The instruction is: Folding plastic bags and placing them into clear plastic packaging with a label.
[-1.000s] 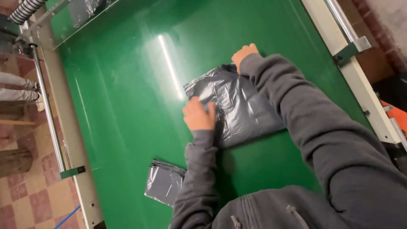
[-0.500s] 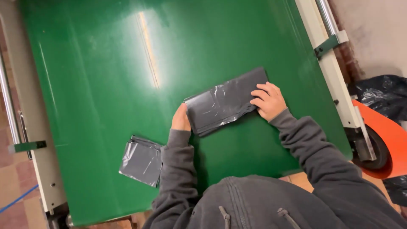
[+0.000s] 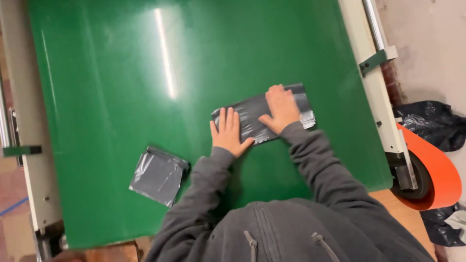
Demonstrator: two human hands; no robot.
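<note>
On the green table (image 3: pixel 121 97), a grey plastic bag (image 3: pixel 252 119), folded into a strip, lies right of centre. The left hand (image 3: pixel 228 133) and right hand (image 3: pixel 280 109) press it flat, fingers released, grasping nothing. A smaller folded bag (image 3: pixel 158 175) sits near-left.

Grey plastic bag (image 3: pixel 262 114): now narrower, folded strip; both hands, left (image 3: pixel 228 133) and right (image 3: pixel 280 107), moved flat on top.

A glossy green table (image 3: pixel 121 73) with pale side rails carries a long folded grey plastic bag (image 3: pixel 252 114) right of centre and a smaller square folded grey bag (image 3: pixel 158 175) near its front-left corner.
</note>
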